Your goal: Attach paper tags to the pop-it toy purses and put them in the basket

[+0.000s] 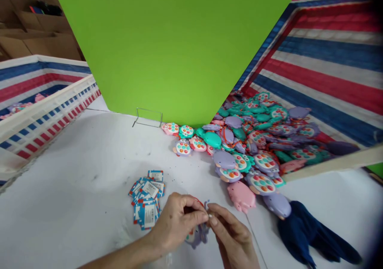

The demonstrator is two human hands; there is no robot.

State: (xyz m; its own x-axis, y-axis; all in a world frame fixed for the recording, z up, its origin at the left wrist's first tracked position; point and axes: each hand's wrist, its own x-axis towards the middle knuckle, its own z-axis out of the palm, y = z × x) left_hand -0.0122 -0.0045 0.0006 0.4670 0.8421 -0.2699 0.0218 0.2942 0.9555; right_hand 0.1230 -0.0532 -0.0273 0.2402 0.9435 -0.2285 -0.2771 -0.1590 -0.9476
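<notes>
My left hand [176, 221] and my right hand [235, 237] meet near the front of the white table, both closed in a pinch. A tiny whitish piece shows between their fingertips, too small to name. A bit of red cord [197, 201] appears just behind my left fingers. Below the hands is a purple animal-shaped toy with coloured buttons [196, 237], largely hidden by them. Left of my left hand lies a loose pile of blue, white and red barcoded cards [149, 191]. A pink toy [241, 196] rests face down beyond my right hand.
A heap of purple, teal and pink toys [260, 133] spills from a stripe-lined bin [323, 53] at right. Dark blue cloth [311, 233] lies front right. A green panel [179, 49] stands behind, near a wire stand [148, 119]. At left is a white basket [50, 105].
</notes>
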